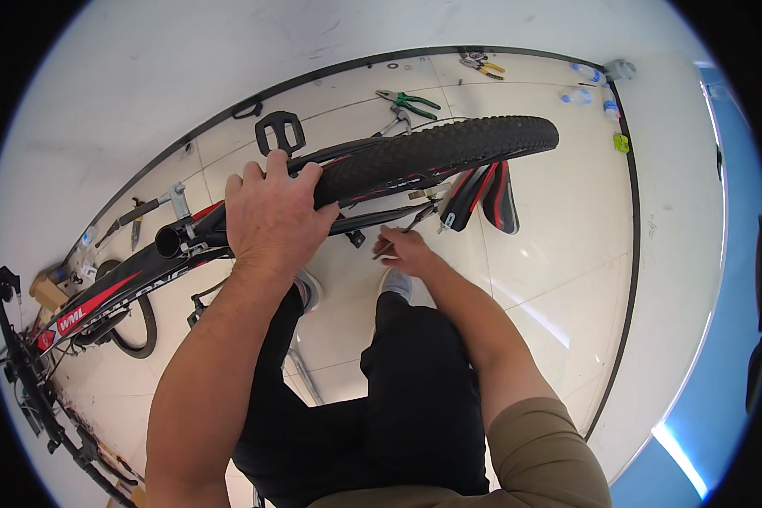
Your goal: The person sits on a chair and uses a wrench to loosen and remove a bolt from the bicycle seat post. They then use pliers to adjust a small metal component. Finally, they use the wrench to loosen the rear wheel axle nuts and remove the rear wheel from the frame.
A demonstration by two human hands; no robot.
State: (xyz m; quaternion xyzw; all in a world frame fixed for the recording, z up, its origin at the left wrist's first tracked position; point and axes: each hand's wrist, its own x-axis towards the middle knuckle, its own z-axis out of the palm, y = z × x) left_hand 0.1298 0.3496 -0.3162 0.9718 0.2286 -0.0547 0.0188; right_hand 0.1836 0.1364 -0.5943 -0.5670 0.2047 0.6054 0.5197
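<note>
A black and red bicycle (pixel 114 300) leans across my view, its knobbly rear tyre (pixel 474 140) reaching to the right. My left hand (pixel 275 203) grips the bicycle where the tyre meets the frame, fingers over the far side and thumb on the near side. Below the rear axle, my right hand (pixel 402 248) is closed around a slim dark wrench (pixel 415 222). Its upper end reaches the axle area; whether it sits on a nut is too small to tell. A black pedal (pixel 279 133) stands just beyond my left fingers.
A black and red saddle (pixel 474 199) lies on the tiles right of the axle. Green-handled pliers (pixel 408 102), a hammer (pixel 395 121) and yellow-handled pliers (pixel 483 65) lie beyond the wheel. Plastic bottles (pixel 577 96) are by the right wall. A cardboard box (pixel 49 292) sits far left.
</note>
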